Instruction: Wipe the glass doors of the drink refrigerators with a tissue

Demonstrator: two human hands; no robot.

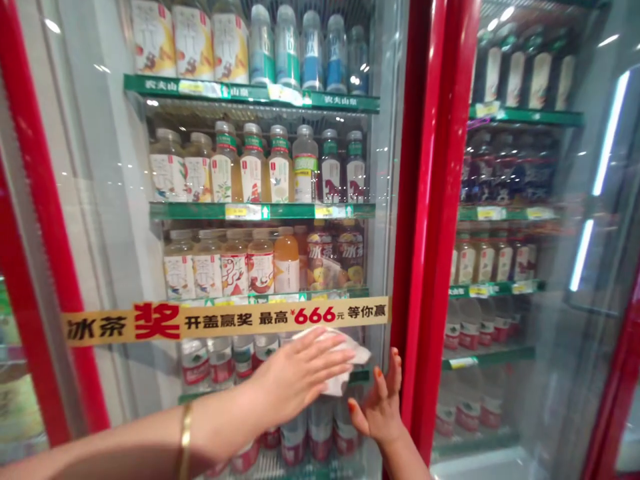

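My left hand (305,373), with a gold bangle (185,440) on its wrist, lies flat over a folded white wipe (356,350), pressing it to the glass door (110,253). Its fingers point right, and the wipe sticks out beyond them. I cannot tell whether the wipe is cloth or paper. Just above is a yellow printed strip (225,321) across the glass. At lower right my right hand (380,407) is raised beside the red door frame (417,267), its orange-tipped fingers apart and holding nothing. Whether its fingertips touch the glass or frame is unclear.
Behind the glass, bottled drinks (253,167) stand in rows on shelves with green edges (295,211). A second glass-fronted cooler section (560,373) with more bottles is to the right. Another red frame (37,180) runs down the left side.
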